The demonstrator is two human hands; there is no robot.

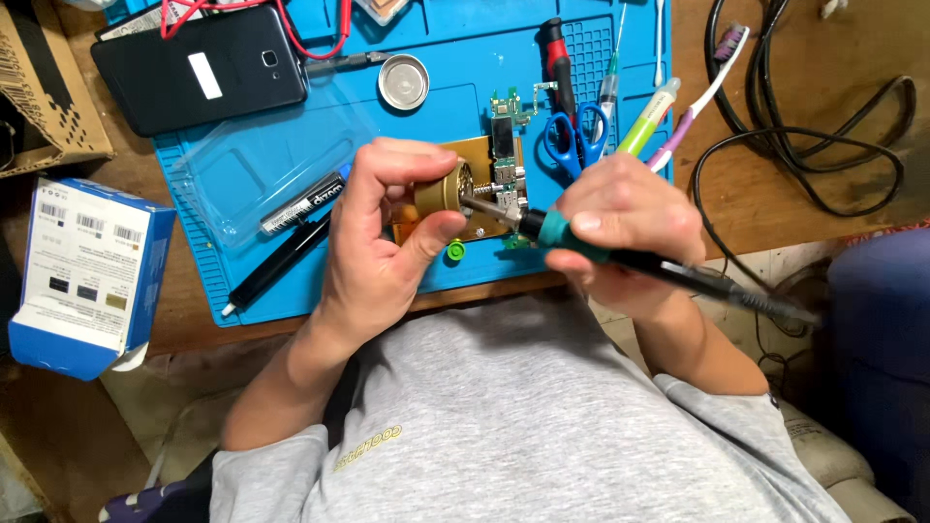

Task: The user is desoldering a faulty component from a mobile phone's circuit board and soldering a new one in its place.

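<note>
I am gripping the round brass tip-cleaner tin (444, 191) in my left hand (383, 237) — my right hand (625, 232), clenched on the teal-collared soldering iron (572, 239), is poking its tip leftward into the tin's mouth, above the blue mat's (242, 165) near edge.

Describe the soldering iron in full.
The soldering iron has a teal collar, black handle and grey metal tip. It lies slanted across the mat's front edge, gripped by the right hand. Its tip pokes into a round brass-coloured holder held by the left hand. Its cord trails off to the right.
</note>
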